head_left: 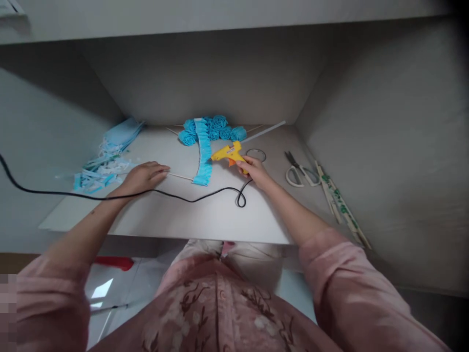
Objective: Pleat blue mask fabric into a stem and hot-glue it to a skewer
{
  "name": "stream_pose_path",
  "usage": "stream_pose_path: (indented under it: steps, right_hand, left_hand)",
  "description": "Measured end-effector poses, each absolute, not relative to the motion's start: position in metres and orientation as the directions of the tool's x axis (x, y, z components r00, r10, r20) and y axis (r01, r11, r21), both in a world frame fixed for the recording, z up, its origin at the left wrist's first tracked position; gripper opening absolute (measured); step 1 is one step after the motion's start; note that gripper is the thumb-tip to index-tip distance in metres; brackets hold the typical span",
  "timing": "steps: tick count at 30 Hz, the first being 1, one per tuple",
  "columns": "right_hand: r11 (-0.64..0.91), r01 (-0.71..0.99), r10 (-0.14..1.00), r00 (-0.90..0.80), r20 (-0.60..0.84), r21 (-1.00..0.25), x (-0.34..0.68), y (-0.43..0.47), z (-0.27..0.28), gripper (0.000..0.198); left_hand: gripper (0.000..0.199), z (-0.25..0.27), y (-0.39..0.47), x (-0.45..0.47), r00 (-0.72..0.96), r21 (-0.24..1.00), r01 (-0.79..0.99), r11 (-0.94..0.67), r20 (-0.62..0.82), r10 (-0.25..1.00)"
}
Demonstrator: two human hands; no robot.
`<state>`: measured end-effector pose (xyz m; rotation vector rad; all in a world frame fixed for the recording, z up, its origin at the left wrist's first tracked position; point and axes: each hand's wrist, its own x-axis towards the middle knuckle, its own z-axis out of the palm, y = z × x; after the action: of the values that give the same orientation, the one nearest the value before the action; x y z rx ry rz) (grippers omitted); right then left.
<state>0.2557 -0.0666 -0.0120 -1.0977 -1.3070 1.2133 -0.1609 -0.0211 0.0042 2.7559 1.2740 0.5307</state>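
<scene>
My right hand [252,168] is wrapped round the handle of a yellow glue gun [227,152] with an orange trigger. A long clear glue stick [264,131] pokes out of its back end. The gun's nozzle meets the right edge of a pleated blue strip [203,156], which lies lengthwise away from me. My left hand [146,175] rests low on the table, fingers closed on a thin stick [180,176]. The stick's far end reaches the near end of the strip. Behind, the strip's far end lies over blue rolled flowers [220,122].
A black cord [190,200] runs across the front, over my left forearm. At left are a stack of blue face masks [124,134] and cut scraps [97,173]. Scissors [300,171] and wrapped sticks [342,203] lie at right. Panels enclose the back and sides.
</scene>
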Motion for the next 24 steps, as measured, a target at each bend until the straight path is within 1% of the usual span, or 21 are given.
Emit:
stream_pose_path:
  steps: [3,6,10,12,14,17,18,19,21,22,24]
  right_hand:
    - [0.08,-0.05,0.995,-0.062,0.083,-0.996,0.253,-0.066,-0.014,0.042]
    - [0.088,-0.081,0.995,-0.049,0.092,-0.993,0.251,-0.066,-0.016,0.041]
    - [0.098,-0.121,0.994,-0.039,0.103,-0.988,0.248,-0.068,-0.017,0.04]
    - [0.104,-0.138,0.993,-0.042,0.111,-0.985,0.247,-0.07,-0.017,0.04]
    - [0.098,-0.153,0.993,-0.051,0.106,-0.983,0.248,-0.072,-0.016,0.04]
    - [0.075,-0.192,0.995,-0.053,0.087,-0.978,0.25,-0.073,-0.014,0.038]
    - [0.068,-0.204,0.996,-0.047,0.079,-0.977,0.251,-0.073,-0.014,0.039]
    - [0.06,-0.21,0.997,-0.037,0.069,-0.976,0.252,-0.073,-0.014,0.039]
    - [0.041,-0.206,0.999,-0.021,0.047,-0.978,0.253,-0.073,-0.014,0.041]
    - [0.032,-0.198,0.999,-0.018,0.036,-0.98,0.254,-0.073,-0.015,0.041]
    - [0.025,-0.178,0.999,-0.02,0.029,-0.984,0.254,-0.073,-0.015,0.041]
  left_hand:
    - [0.054,-0.013,-0.073,-0.173,0.516,0.185,0.8,-0.571,0.276,0.811]
    - [0.059,-0.03,-0.117,-0.17,0.35,0.195,0.879,-0.435,0.357,0.866]
    - [0.057,-0.038,-0.146,-0.153,0.131,0.222,0.945,-0.241,0.416,0.9]
    - [0.054,-0.039,-0.157,-0.146,0.062,0.232,0.955,-0.185,0.455,0.888]
    - [0.047,-0.042,-0.172,-0.139,0.013,0.257,0.951,-0.17,0.52,0.854]
    - [0.031,-0.058,-0.209,-0.129,-0.105,0.308,0.942,-0.136,0.652,0.751]
    - [0.027,-0.065,-0.224,-0.124,-0.089,0.333,0.93,-0.156,0.616,0.783]
    - [0.026,-0.073,-0.24,-0.118,-0.068,0.354,0.914,-0.201,0.621,0.781]
    - [0.025,-0.09,-0.269,-0.105,0.08,0.407,0.851,-0.332,0.524,0.848]
    - [0.025,-0.099,-0.281,-0.1,0.126,0.439,0.818,-0.372,0.493,0.861]
    - [0.025,-0.118,-0.296,-0.09,0.16,0.494,0.772,-0.401,0.459,0.874]
